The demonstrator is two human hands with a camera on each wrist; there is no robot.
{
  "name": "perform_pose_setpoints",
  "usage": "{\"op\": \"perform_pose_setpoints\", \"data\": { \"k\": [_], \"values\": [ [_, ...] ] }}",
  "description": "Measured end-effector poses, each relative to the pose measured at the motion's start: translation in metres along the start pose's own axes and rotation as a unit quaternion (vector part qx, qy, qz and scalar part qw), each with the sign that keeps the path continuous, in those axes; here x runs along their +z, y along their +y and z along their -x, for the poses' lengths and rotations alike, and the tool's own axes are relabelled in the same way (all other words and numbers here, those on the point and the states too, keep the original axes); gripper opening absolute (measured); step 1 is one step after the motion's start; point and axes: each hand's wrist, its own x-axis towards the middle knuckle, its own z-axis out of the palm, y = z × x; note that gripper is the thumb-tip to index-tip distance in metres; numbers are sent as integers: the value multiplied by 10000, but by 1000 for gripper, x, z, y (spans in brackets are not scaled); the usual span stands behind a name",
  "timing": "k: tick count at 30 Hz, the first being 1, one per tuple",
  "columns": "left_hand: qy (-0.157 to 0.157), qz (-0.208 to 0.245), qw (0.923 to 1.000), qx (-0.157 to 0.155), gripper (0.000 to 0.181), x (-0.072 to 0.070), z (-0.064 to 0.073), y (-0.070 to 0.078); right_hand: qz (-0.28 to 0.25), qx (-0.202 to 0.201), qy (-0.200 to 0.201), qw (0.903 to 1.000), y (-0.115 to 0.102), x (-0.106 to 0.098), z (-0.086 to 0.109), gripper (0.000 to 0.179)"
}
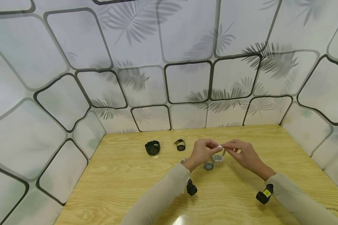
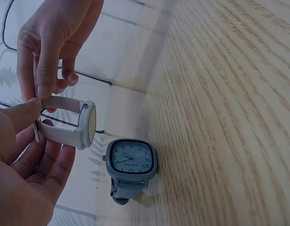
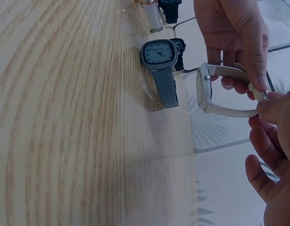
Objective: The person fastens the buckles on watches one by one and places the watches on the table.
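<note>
A white wristwatch (image 1: 218, 157) is held up between both hands, its strap bent into a loop and its dial facing away from the hands. My left hand (image 1: 202, 152) pinches the strap at the buckle end with thumb and fingers. From the other side my right hand (image 1: 243, 153) pinches the strap end, fingertips right beside those of the left. In the left wrist view the white case shows edge-on, and the metal buckle peeks out between the fingers. Just below lies a grey-blue square wristwatch (image 2: 130, 157) on the table, dial up.
A chunky black watch (image 1: 152, 147) and a smaller black watch (image 1: 181, 145) lie farther back left on the wooden table (image 1: 124, 187). Another watch (image 1: 183, 161) is partly hidden behind the left wrist. Patterned fabric walls (image 1: 188, 82) enclose the table's back and sides.
</note>
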Motion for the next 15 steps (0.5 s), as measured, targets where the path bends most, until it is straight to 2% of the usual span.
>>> {"op": "perform_pose_setpoints", "data": {
  "k": [4,7,11,15],
  "values": [
    [73,191,9997,-119,15,2,-2,0,40,61,-10,10000,2,-1,0,35],
    [184,590,9976,-319,13,4,-4,-1,18,265,-95,9996,4,-2,2,38],
    [356,1240,9902,-530,11,6,-7,-2,-97,564,-378,9976,6,-5,7,49],
    [421,1632,9835,-656,11,5,-8,0,-296,693,-784,9941,6,-8,10,62]
  ]
}}
